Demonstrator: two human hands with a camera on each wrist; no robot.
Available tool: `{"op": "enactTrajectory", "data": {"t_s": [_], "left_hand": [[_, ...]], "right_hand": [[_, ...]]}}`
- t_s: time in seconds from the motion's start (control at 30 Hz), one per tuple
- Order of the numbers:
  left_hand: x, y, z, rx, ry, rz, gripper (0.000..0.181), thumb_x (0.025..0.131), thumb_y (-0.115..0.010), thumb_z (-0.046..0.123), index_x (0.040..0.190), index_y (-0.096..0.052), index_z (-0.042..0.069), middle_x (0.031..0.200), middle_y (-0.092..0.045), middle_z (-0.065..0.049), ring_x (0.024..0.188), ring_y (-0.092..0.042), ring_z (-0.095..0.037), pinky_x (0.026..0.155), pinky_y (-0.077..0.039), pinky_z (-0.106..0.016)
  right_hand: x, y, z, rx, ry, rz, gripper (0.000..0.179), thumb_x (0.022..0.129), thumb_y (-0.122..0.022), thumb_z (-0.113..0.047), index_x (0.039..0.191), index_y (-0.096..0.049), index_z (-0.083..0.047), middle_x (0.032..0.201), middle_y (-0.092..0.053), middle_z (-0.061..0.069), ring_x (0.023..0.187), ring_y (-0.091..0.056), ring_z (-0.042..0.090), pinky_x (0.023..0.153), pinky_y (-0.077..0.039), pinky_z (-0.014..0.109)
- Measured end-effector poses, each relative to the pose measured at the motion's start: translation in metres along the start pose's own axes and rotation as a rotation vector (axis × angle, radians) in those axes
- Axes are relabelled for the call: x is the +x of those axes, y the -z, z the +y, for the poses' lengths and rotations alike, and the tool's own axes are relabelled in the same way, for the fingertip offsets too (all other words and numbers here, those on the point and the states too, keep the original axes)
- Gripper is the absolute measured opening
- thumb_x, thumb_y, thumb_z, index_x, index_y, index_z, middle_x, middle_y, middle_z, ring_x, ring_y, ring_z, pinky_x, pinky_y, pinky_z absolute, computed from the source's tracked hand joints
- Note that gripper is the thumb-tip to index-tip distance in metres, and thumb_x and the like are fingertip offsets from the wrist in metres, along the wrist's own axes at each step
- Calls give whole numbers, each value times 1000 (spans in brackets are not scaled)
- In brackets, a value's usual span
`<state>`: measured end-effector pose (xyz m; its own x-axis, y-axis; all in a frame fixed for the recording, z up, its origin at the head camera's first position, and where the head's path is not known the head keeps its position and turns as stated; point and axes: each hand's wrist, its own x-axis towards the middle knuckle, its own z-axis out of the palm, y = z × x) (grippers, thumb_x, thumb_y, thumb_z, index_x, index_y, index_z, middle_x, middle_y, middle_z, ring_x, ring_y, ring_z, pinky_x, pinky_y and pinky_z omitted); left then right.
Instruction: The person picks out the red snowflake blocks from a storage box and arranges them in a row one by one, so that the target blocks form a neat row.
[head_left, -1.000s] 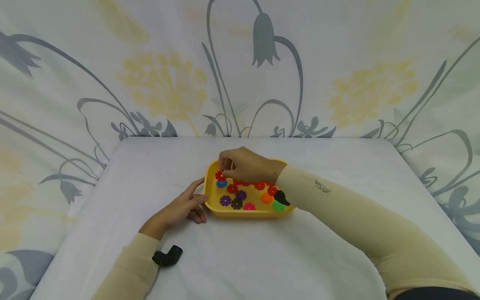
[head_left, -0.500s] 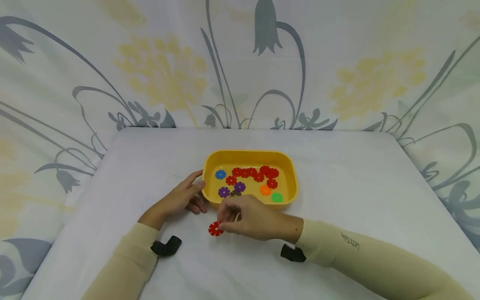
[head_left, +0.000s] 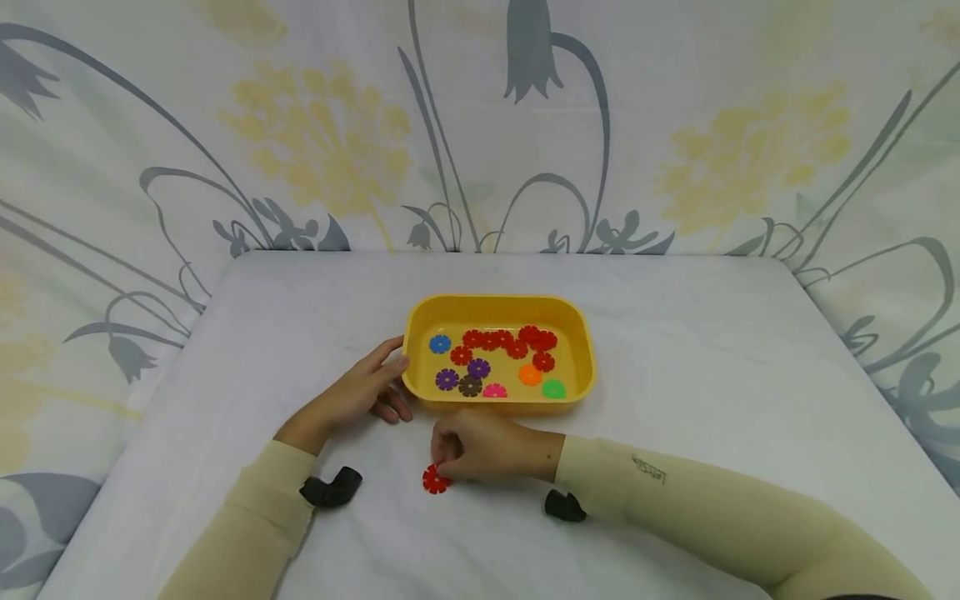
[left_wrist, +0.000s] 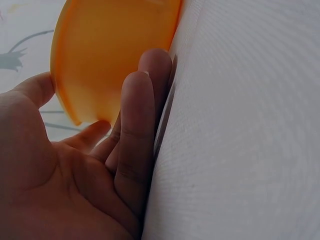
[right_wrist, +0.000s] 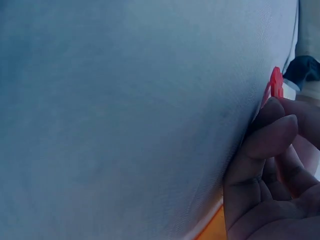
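Note:
My right hand [head_left: 483,446] pinches a red notched plastic building disc [head_left: 435,480] between thumb and fingertips, low over the white tablecloth in front of the tray. In the right wrist view, the disc [right_wrist: 276,82] is seen almost edge-on, beyond the fingertips. My left hand [head_left: 360,392] rests at the left end of the yellow tray [head_left: 498,407]. Its thumb and index finger touch the tray's rim, while the other fingers lie against the cloth, as the left wrist view shows with the tray's outer wall [left_wrist: 110,50].
Inside the tray lie several red discs [head_left: 543,362], a blue disc [head_left: 440,343], purple discs [head_left: 447,380], a dark disc [head_left: 470,385], a pink disc [head_left: 495,390], an orange disc [head_left: 530,375] and a green disc [head_left: 553,389]. Flower-patterned fabric [head_left: 480,125] rises behind the table.
My right hand has lifted the red disc out of the tray and carried it toward me, down close to the cloth. My left hand has stayed at the tray's left end.

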<state>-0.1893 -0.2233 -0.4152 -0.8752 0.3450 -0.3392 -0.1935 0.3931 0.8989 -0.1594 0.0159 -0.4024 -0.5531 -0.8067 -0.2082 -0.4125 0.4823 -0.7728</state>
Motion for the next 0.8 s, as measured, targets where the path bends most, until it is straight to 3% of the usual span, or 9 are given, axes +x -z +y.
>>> {"op": "enactTrajectory", "data": {"t_s": [0.23, 0.5, 0.63, 0.8], "left_hand": [[-1, -1, 1, -12, 9, 10, 65, 106, -40, 50, 161, -17, 25, 98, -71, -19, 77, -72, -24, 71, -61, -32], [0, -2, 1, -12, 4, 4, 66, 105, -40, 51, 161, -16, 24, 95, -72, -17, 75, -72, -23, 71, -61, -32], [0, -2, 0, -15, -7, -5, 65, 105, -40, 50, 161, -17, 24, 94, -73, -17, 75, -72, -24, 70, -61, -32], [-1, 0, 0, -9, -13, -7, 66, 105, -41, 51, 161, -17, 24, 97, -72, -18, 78, -73, -25, 72, -61, -33]], "right_hand": [[4, -2, -3, -99, 7, -10, 7, 88, -75, -13, 84, -70, -15, 70, -60, -10, 64, -51, 1, 62, -49, 14], [0, 2, -4, -101, 19, -42, 8, 89, -75, -16, 88, -68, -20, 73, -62, -12, 68, -54, 0, 65, -51, 14], [-8, 18, -16, -90, 58, -34, 4, 92, -73, -19, 93, -69, -20, 77, -64, -14, 72, -57, 1, 69, -53, 16], [-16, 59, -36, -158, 109, 101, 5, 92, -73, -23, 94, -70, -18, 80, -65, -11, 76, -59, 5, 71, -54, 19]]}}
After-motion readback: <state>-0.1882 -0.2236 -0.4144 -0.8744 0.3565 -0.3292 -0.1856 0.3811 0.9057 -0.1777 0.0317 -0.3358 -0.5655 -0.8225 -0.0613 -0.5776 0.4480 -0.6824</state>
